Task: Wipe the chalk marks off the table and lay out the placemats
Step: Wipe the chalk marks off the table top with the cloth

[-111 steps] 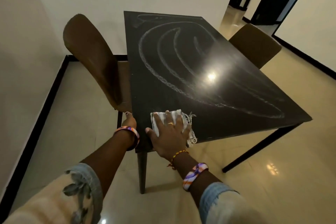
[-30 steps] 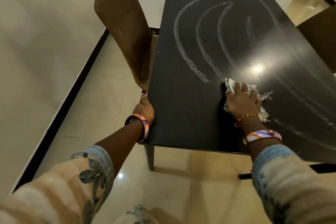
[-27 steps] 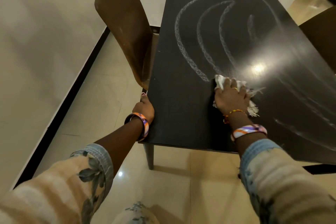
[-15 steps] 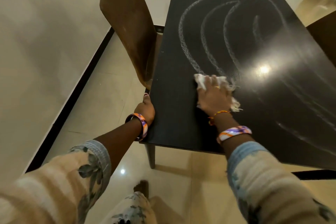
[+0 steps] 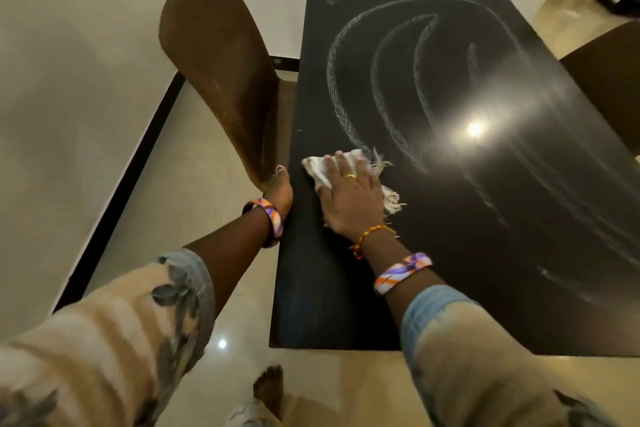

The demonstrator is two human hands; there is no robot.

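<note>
Here, near to far:
Right hand [image 5: 349,196]: laid flat, fingers extended, pressed on the cloth [image 5: 320,168].
Cloth: white, fringed, on the worktop [image 5: 329,288] near its left edge.
Left hand [image 5: 280,192]: set against the worktop's left edge; grip cannot be told.
Chalk marks [image 5: 377,76]: curved arcs seen beyond the cloth.
Chair [image 5: 221,69]: far left, beside the worktop.

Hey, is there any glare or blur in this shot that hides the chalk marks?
Head view: a bright lamp reflection washes out the chalk marks on the table's right half; the near sleeves are blurred; wide-angle lens bends the edges.
</note>
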